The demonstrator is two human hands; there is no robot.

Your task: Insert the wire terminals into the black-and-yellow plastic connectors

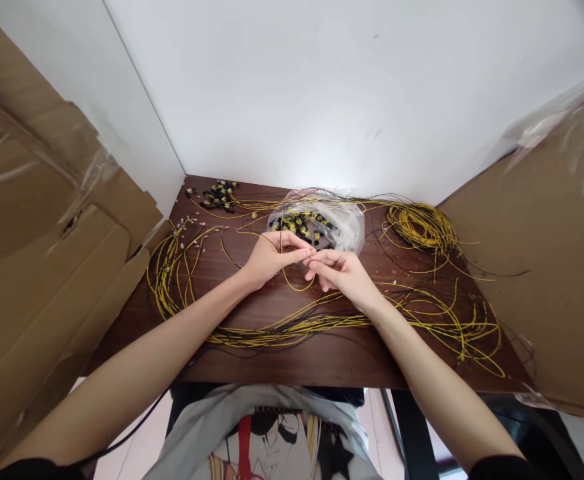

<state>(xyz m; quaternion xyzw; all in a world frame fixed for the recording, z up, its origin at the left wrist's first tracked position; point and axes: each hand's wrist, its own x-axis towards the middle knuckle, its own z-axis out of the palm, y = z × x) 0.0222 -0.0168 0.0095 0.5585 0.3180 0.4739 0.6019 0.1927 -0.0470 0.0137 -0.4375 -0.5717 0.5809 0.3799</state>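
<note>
Over the middle of the table, my left hand and my right hand meet fingertip to fingertip. Both are closed in a pinch on a thin yellow wire, which loops down below the fingers. Whatever sits right between the fingertips is too small to make out. Just behind my hands lies a clear plastic bag with several small black and yellow parts in it. A long bundle of yellow and black wires runs beneath my forearms.
A coil of yellow wire lies at the back right of the brown table. More black and yellow parts are heaped at the back left, near small whitish bits. Cardboard flanks both sides; a white wall stands behind.
</note>
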